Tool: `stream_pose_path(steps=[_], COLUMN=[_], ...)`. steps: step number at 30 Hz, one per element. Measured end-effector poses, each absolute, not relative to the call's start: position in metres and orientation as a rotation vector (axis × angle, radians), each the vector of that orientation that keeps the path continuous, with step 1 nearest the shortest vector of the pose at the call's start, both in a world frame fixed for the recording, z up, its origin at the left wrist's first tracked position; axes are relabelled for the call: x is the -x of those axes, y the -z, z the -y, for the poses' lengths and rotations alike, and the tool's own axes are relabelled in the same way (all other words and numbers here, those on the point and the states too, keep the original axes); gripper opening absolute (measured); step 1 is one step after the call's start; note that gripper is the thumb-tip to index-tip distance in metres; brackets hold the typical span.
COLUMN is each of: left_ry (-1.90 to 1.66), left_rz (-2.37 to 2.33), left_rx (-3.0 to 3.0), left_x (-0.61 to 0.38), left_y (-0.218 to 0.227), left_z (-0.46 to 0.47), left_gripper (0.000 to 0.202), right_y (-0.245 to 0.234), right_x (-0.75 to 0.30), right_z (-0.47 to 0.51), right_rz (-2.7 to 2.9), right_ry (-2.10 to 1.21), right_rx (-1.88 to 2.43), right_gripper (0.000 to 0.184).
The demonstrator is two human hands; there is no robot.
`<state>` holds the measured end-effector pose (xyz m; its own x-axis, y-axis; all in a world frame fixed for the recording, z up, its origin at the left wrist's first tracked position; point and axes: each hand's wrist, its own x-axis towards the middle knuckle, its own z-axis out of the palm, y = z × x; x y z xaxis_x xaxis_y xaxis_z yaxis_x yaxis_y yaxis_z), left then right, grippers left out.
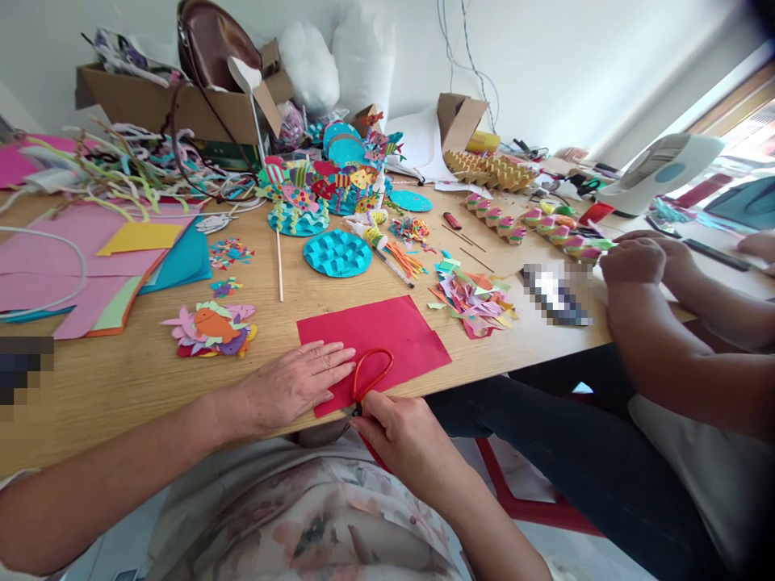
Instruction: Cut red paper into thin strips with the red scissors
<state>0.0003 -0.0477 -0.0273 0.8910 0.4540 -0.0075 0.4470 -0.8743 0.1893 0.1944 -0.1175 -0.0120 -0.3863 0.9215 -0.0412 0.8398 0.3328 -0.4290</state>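
Note:
A sheet of red paper lies at the table's front edge. My left hand rests flat on its left side, fingers stretched out. In my right hand is a pair of scissors with red loop handles, pinched near the pivot at the table edge. One handle loop lies over the paper; the other is mostly hidden beneath my hand, and I cannot make out the blades. Left of the paper sits a small pile of cut paper fish, an orange one on top.
Paper scraps lie to the right, behind them woven paper strips. A blue woven disc, a pen and fish decorations stand further back. Coloured sheets cover the left. Another person's arm rests at the right.

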Motion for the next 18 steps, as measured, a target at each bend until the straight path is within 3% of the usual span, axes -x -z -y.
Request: stream_pose_path(steps=[18], left_ry=[-0.101], left_rz=[-0.697], left_rx=[-2.830], left_x=[-0.0012], left_y=[0.0280], left_z=[0.0478], left_gripper=[0.042], right_y=[0.0145], right_x=[-0.1840], right_z=[0.1223], right_rz=[2.416], right_ry=[-0.560], right_rx=[1.582], right_gripper=[0.015])
